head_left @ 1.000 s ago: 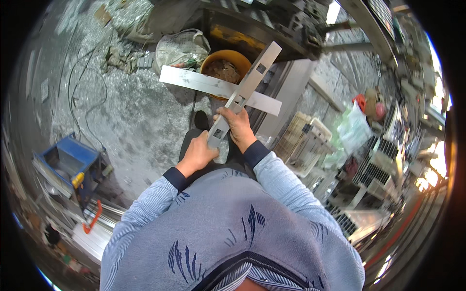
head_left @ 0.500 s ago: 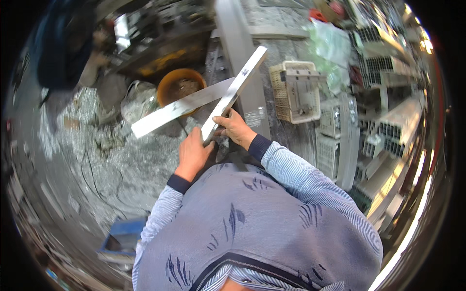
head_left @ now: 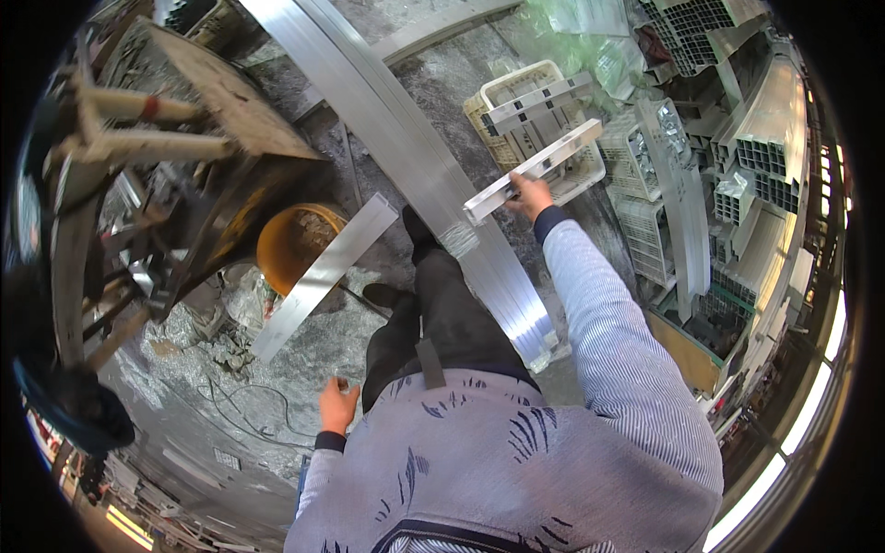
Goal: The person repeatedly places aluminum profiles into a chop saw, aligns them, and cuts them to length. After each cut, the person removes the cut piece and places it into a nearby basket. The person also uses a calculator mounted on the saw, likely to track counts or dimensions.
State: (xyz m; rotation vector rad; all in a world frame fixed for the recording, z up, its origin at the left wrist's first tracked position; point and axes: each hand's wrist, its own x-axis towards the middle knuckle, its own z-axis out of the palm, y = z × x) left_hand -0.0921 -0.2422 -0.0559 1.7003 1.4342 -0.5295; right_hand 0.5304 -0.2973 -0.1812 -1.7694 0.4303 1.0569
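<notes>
My right hand (head_left: 530, 196), reaching forward and to the right, grips a short silvery metal profile (head_left: 553, 158) near its left end. The profile slants above the near part of a cream plastic crate (head_left: 597, 175). Another short metal profile (head_left: 544, 100) lies across that crate farther back. Low on the left, my left hand (head_left: 339, 404) hangs near my hip, holding nothing, its fingers loosely bent and apart. A flat metal bar (head_left: 327, 276) stretches in front of an orange-yellow bucket (head_left: 281, 249), beyond the reach of my left hand.
A bundle of long metal profiles (head_left: 396, 120) runs diagonally beside my feet. Stacked hollow profiles (head_left: 770, 152) and more crates (head_left: 643, 240) stand at right. Cable (head_left: 244, 415) lies on the floor at left. A wooden-and-metal frame (head_left: 138, 147) stands far left.
My right hand has carried the profile right, over the crate. My left hand has let go of it and dropped back toward my hip. The view has shifted.
</notes>
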